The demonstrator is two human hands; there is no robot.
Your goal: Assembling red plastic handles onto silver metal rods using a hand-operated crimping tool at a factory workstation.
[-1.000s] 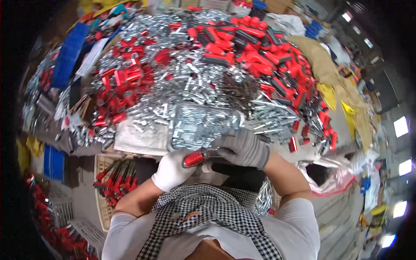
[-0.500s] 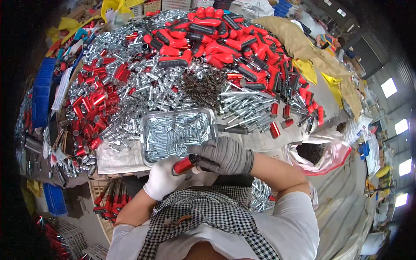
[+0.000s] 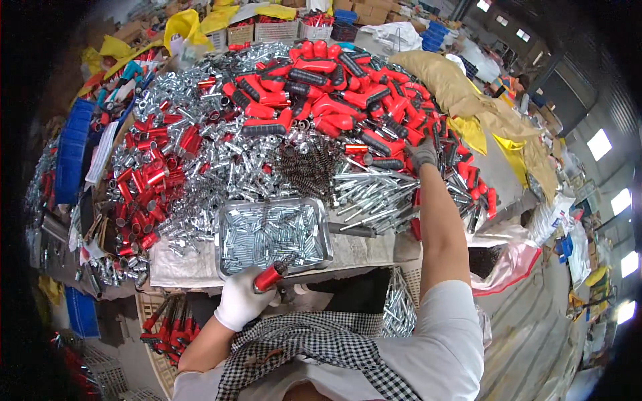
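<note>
My left hand (image 3: 241, 299), in a white glove, is closed around a red tube (image 3: 269, 277) with a dark end, tilted up to the right in front of the metal tray. The tray (image 3: 328, 248) holds many small silver pins. My right arm stretches far forward to the right. My right hand (image 3: 424, 155), in a grey glove, is in among the red and black handles (image 3: 364, 97) at the right of the heap. Its fingers are hidden there, so what they touch cannot be made out.
Loose red sleeves (image 3: 152, 177) and silver fittings (image 3: 221, 157) lie heaped left of centre. Dark springs (image 3: 306, 172) and long silver rods (image 3: 374, 194) sit behind the tray. A white sack (image 3: 508, 257) stands right, a crate (image 3: 152, 334) with red-handled pieces lower left.
My right hand has left the red tube and reached forward and right into the handles. My left hand still holds the tube, now slightly lower. The view has tilted up.
</note>
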